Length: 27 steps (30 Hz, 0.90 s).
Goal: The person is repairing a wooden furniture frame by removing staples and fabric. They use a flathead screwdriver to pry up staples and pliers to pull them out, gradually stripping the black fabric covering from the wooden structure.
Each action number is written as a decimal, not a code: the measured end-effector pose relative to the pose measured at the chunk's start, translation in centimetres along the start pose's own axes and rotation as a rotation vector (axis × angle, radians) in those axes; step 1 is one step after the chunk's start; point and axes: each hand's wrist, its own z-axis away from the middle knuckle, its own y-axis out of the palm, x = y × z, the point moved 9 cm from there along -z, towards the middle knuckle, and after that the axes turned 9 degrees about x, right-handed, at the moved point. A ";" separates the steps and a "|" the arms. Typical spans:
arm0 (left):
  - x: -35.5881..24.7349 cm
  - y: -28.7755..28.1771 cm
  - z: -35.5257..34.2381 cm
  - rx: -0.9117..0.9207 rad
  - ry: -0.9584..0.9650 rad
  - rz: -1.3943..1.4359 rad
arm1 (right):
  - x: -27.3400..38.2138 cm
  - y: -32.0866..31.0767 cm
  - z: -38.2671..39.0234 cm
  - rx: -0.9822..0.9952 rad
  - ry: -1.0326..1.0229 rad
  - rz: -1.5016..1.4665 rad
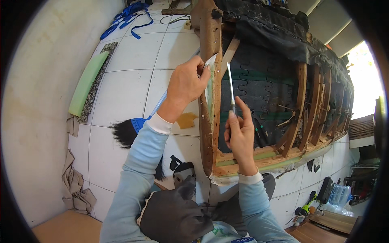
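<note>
- One crumpled tan cloth lies low by the wall.
- Up from it, a green foam strip rests on the white floor.
- Blue straps sit in a pile farther up.
- Next is a broom with black bristles.
- The left hand is at the brown side of a big wooden frame. Its fingers pinch a pale cloth there.
- The right hand is over the frame. Its fingers wrap a thin metal tool, tip pointing up. I can't tell if the tip touches wood.
- Bendy springs show inside the frame.
- Far right, a green and black drill lies near a clear bottle.
</note>
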 end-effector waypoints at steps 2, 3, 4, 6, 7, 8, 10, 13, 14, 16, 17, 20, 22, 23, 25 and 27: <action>-0.4 -0.3 0.3 -0.022 -0.003 0.012 | -0.3 1.0 0.0 0.017 0.023 -0.016; -1.4 -0.1 0.4 -0.034 0.011 0.014 | -0.4 1.1 -0.2 0.013 -0.013 0.018; -2.0 0.1 0.5 -0.045 0.025 0.017 | -0.9 1.2 -0.6 0.007 -0.048 0.051; -1.5 0.7 0.0 0.022 0.006 -0.080 | -1.3 1.5 -0.9 0.010 -0.071 0.064; -1.1 0.8 -0.4 0.054 -0.003 -0.130 | -1.5 1.8 -1.0 0.020 -0.059 0.042; -0.6 0.7 -0.8 0.074 -0.002 -0.078 | -1.7 2.0 -1.1 0.029 -0.047 0.021; 0.0 0.5 -1.5 0.119 0.002 0.027 | -1.7 1.8 -1.3 0.022 -0.095 0.121; -0.5 0.2 -1.3 0.097 0.069 0.085 | -1.7 1.6 -1.8 0.005 -0.165 0.229; -0.9 0.3 -1.4 0.083 0.099 0.094 | -1.7 1.7 -2.1 -0.002 -0.188 0.234; -1.2 0.3 -1.1 0.046 0.143 0.097 | -1.1 2.8 -2.6 0.006 -0.162 0.157; -1.3 0.2 -1.0 0.028 0.170 0.083 | -0.9 3.2 -2.5 0.013 -0.114 0.079; -1.6 0.3 -0.8 0.012 0.222 0.077 | -0.5 4.5 -3.5 0.014 -0.070 -0.120; -1.6 0.7 -1.0 0.047 0.214 0.123 | -0.7 5.4 -4.0 -0.030 -0.098 -0.249; -1.5 0.7 -1.0 0.061 0.212 0.152 | -1.3 6.4 -4.1 -0.065 -0.124 -0.318; -1.0 0.4 -1.1 0.090 0.208 0.217 | -1.9 8.5 -4.3 -0.127 -0.153 -0.398; -0.6 0.2 -1.0 0.141 0.203 0.186 | -1.7 10.4 -4.7 -0.167 -0.195 -0.450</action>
